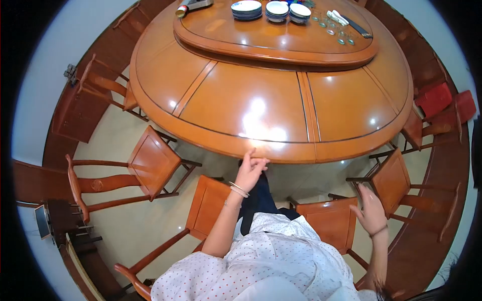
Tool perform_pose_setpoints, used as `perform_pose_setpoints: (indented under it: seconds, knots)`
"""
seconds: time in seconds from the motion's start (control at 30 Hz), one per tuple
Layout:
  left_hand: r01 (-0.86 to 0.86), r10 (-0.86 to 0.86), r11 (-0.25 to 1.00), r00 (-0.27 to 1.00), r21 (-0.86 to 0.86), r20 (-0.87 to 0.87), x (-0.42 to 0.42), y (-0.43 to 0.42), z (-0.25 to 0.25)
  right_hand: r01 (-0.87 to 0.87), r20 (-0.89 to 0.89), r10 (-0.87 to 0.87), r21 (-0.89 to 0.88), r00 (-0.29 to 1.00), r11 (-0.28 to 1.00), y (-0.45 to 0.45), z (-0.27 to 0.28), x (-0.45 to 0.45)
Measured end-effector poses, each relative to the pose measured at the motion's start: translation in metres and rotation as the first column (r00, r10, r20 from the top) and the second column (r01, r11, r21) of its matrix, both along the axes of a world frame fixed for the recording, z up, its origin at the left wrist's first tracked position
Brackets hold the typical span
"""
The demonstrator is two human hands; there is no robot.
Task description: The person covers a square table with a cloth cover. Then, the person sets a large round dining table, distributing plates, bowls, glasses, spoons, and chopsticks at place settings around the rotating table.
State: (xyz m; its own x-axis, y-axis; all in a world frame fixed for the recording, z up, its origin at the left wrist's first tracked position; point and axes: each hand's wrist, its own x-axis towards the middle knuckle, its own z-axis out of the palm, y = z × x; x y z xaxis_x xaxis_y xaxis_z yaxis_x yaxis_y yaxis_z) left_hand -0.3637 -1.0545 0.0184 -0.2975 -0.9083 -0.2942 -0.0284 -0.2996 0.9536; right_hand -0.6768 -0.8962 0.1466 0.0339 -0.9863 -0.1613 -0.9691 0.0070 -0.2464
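My left hand [251,169] is at the near edge of the round wooden table [226,108], its fingers apart and nothing in them. Whether the fingertips touch the edge I cannot tell. Bracelets circle that wrist. Off to the right, above a wooden chair seat [326,220], my right hand [370,209] is raised with the thumb apart from the fingers, holding nothing. On the raised round turntable [271,42] stand stacks of bowls and plates [246,10], several small glasses [341,37], a white cloth [337,17] and a dark flat object [357,27].
Wooden chairs surround the table, one at the left [153,163] and one at the right [389,183]. Red items [436,100] lie by the far right chairs. A dark cabinet [75,118] stands along the left wall.
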Motion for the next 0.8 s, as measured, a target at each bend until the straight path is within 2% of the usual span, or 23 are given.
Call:
perform_pose_setpoints:
  seconds: [0.03,0.1,0.13,0.23,0.3,0.4,0.43,0.5,0.53,0.6,0.67,0.73,0.8]
  knots:
    - [-0.019,0.020,1.000,1.000,-0.019,0.015,0.007,-0.020,0.003,-0.077,0.056,0.082,-0.084,0.995,0.993,-0.045,-0.003,0.018]
    - [-0.025,0.025,0.996,1.000,-0.082,0.000,0.026,-0.066,0.011,-0.108,0.272,0.143,-0.139,0.952,0.984,-0.132,-0.013,0.060]
    - [-0.026,0.025,0.995,1.000,-0.100,-0.006,0.036,-0.093,0.017,-0.135,0.303,0.188,-0.190,0.934,0.973,-0.176,-0.026,0.076]
    - [-0.109,0.106,0.992,0.993,-0.069,-0.045,0.074,-0.184,0.024,-0.143,0.316,0.222,-0.253,0.923,0.957,-0.317,-0.063,0.118]
    - [-0.093,0.092,0.991,0.996,-0.093,-0.022,0.105,-0.248,0.023,-0.106,0.243,0.201,-0.354,0.949,0.929,-0.410,-0.093,0.135]
    - [-0.098,0.106,0.985,0.993,-0.145,0.054,0.142,-0.332,0.026,0.034,0.135,0.023,-0.402,0.991,0.915,-0.525,-0.118,0.156]
    - [-0.084,0.097,0.983,0.993,-0.166,0.068,0.149,-0.360,0.028,0.034,0.135,0.021,-0.387,0.991,0.922,-0.551,-0.128,0.160]
    - [-0.053,0.075,0.981,0.991,-0.185,0.114,0.150,-0.415,0.029,0.116,0.128,-0.074,-0.358,0.989,0.927,-0.591,-0.148,0.173]
    - [-0.029,0.055,0.976,0.991,-0.214,0.119,0.149,-0.443,0.025,0.094,-0.025,-0.108,-0.323,0.994,0.942,-0.601,-0.162,0.187]
    - [-0.011,0.029,0.973,0.997,-0.231,0.073,0.128,-0.492,0.027,0.140,-0.033,-0.169,-0.421,0.985,0.896,-0.604,-0.166,0.205]
    - [0.025,-0.001,0.959,0.996,-0.281,0.087,0.107,-0.536,0.019,0.155,-0.040,-0.190,-0.432,0.981,0.888,-0.606,-0.165,0.208]
    - [0.034,-0.021,0.968,0.998,-0.248,0.056,0.081,-0.579,0.011,0.170,-0.016,-0.197,-0.443,0.980,0.880,-0.607,-0.167,0.208]
    - [0.047,-0.010,0.952,0.992,-0.302,0.122,0.054,-0.623,0.011,0.171,0.001,-0.190,-0.438,0.982,0.882,-0.608,-0.163,0.209]
